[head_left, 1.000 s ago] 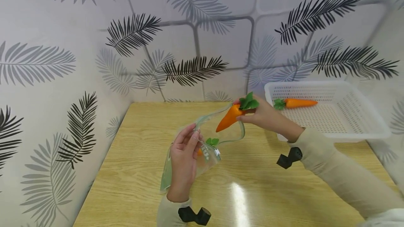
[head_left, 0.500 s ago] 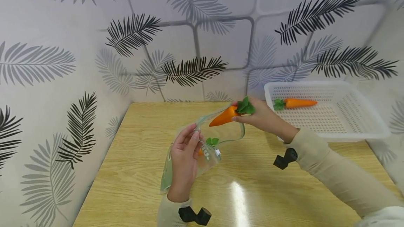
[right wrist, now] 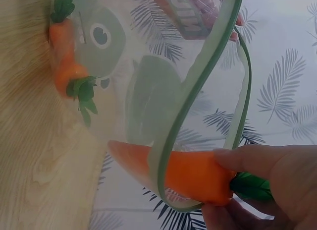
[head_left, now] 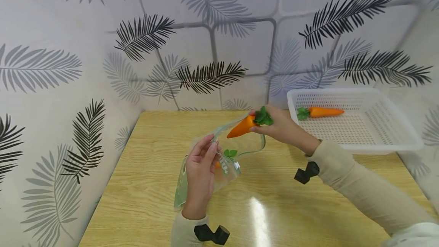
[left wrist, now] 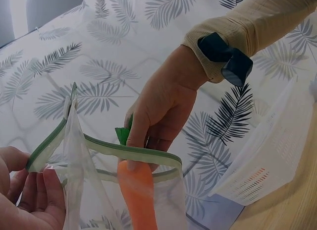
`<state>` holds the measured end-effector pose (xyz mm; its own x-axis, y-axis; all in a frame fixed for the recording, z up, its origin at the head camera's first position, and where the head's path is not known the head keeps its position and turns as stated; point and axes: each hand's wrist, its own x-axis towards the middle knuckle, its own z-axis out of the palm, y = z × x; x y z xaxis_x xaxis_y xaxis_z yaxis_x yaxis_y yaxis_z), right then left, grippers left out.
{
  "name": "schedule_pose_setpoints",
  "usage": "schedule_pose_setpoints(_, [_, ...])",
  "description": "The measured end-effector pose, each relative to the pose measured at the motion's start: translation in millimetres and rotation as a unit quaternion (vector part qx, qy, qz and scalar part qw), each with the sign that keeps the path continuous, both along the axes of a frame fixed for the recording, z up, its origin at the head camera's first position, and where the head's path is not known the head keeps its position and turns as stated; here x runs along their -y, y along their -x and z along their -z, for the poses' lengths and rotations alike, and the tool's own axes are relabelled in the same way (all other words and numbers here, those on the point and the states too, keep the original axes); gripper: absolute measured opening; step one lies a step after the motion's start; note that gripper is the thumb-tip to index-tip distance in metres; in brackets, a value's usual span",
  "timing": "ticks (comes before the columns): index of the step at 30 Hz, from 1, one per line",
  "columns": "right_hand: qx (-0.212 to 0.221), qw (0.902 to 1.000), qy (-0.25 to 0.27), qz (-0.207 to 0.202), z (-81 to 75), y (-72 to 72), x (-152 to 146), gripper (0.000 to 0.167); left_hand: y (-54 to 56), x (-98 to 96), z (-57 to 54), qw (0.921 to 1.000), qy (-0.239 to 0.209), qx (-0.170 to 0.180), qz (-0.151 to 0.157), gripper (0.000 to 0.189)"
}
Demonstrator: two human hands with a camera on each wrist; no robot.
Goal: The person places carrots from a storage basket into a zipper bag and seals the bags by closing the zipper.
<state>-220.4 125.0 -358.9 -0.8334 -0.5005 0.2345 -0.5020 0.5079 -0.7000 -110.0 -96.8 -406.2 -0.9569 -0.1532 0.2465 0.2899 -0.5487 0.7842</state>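
Carrot [head_left: 241,126] pinched by right hand [head_left: 280,125] at frame centre, its tip inside a clear bag [head_left: 224,178], rim pinched by left hand [head_left: 201,165], white basket [head_left: 377,148] at right

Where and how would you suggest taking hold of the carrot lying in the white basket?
I would pinch the carrot from above, across its thick end beside the green leaves: it lies on its side, tapering to a tip at the right, and the basket is open on top.
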Motion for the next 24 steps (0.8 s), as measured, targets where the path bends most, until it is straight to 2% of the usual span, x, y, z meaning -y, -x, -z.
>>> schedule_pose_setpoints(5, [-0.004, 0.9999, -0.01, 0.013, 1.0, -0.1, 2.8, 0.046, 0.4, 0.0, 0.8, 1.0, 0.0, 0.002, 0.0, 0.034])
schedule_pose_setpoints(12, [-0.034, 0.999, -0.019, 0.021, 2.8, -0.7, 4.8, 0.046, 0.4, -0.2, 0.9, 1.0, 0.005, 0.008, -0.003, 0.034])
schedule_pose_setpoints(24, [-0.068, 0.9971, -0.029, 0.016, 5.0, -3.0, 7.7, 0.044, 0.2, -1.3, 0.1, 0.9999, 0.008, 0.006, -0.006, 0.035])
